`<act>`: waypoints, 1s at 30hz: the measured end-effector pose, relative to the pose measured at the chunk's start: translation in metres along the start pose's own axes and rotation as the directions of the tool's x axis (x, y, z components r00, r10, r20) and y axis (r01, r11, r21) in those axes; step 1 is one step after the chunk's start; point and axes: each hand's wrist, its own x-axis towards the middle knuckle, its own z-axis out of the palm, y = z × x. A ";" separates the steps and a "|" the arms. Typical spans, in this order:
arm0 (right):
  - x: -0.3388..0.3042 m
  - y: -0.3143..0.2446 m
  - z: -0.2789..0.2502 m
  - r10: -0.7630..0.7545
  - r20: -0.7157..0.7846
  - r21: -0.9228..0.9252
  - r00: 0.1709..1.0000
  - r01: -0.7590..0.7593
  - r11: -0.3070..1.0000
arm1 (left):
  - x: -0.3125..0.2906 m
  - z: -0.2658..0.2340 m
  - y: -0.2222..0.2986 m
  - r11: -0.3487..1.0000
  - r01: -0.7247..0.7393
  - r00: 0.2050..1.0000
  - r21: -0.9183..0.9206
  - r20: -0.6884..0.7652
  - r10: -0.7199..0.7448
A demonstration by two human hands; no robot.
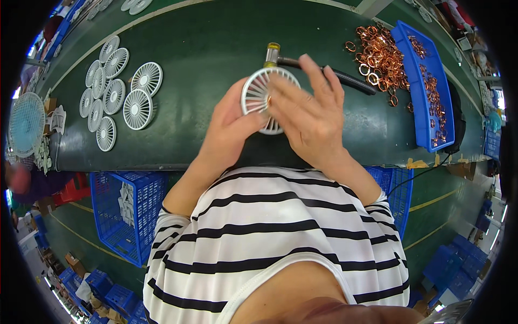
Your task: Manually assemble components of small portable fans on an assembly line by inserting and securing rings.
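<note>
My left hand (225, 125) is closed round the left rim of a white round fan grille (253, 93) with radial ribs, its thumb across the lower front. Over the grille's right side lies my right hand (313, 116). Its thumb and nearer fingers bend onto the hub and are partly blurred; two other fingers stick up, apart. A tiny copper-coloured bit (269, 100) shows at those fingertips, too small to identify. Just beyond the grille is a hammer with a metal head (273, 54) and black handle (350, 81), partly hidden by the right hand.
Several white fan grilles (137, 109) lie at the left of the green table (199, 48). At the right, a pile of copper rings (380, 54) spreads beside a blue tray (426, 129) holding more rings. Blue crates (129, 216) stand below the near table edge.
</note>
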 end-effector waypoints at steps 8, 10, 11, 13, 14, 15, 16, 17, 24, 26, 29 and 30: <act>-0.003 0.045 -0.007 -0.017 0.385 0.774 0.923 -0.313 0.550 | -0.006 -0.002 -0.004 0.955 0.000 1.000 0.295 -0.004 0.002; 0.008 0.063 -0.009 0.121 0.382 0.630 0.916 -0.354 0.691 | -0.003 -0.012 -0.013 0.771 -0.142 0.986 0.621 0.017 0.167; 0.012 0.075 -0.005 0.351 0.360 0.530 0.865 -0.499 0.686 | -0.002 -0.011 -0.013 0.672 -0.209 0.966 0.711 0.040 0.257; 0.020 0.118 0.004 0.360 0.026 -0.058 0.933 -0.358 0.932 | -0.003 -0.004 -0.012 0.521 -0.224 0.941 0.823 0.043 0.335; 0.024 0.137 0.004 0.398 0.053 -0.426 0.916 -0.340 0.839 | -0.003 -0.003 -0.015 0.537 -0.184 0.945 0.823 -0.001 0.326; 0.027 0.150 0.008 0.545 0.066 -0.682 0.836 -0.361 0.636 | 0.001 -0.008 -0.023 0.408 -0.247 0.917 0.879 0.076 0.393; 0.020 0.162 0.009 0.512 0.037 -0.745 0.858 -0.318 0.587 | 0.005 -0.012 -0.029 0.266 -0.301 0.883 0.916 0.162 0.441; 0.012 0.176 0.011 0.510 0.061 -0.722 0.858 -0.314 0.616 | 0.007 -0.013 -0.032 0.263 -0.351 0.869 0.899 0.208 0.450; 0.006 0.162 0.013 0.263 0.045 -0.455 0.964 -0.215 0.864 | 0.006 -0.029 -0.009 0.095 -0.293 0.933 0.951 0.263 0.246; 0.009 0.140 0.010 0.417 0.004 -0.250 0.909 -0.403 0.881 | 0.006 -0.053 0.008 -0.035 -0.105 0.886 0.994 0.110 0.450; 0.011 0.108 0.006 0.490 0.013 0.038 0.872 -0.490 0.871 | -0.007 -0.116 0.032 -0.057 0.244 0.672 0.968 -0.126 0.730; 0.011 0.098 0.004 0.526 0.062 0.123 0.848 -0.529 0.839 | -0.014 -0.136 0.037 -0.092 0.370 0.613 0.925 -0.169 0.772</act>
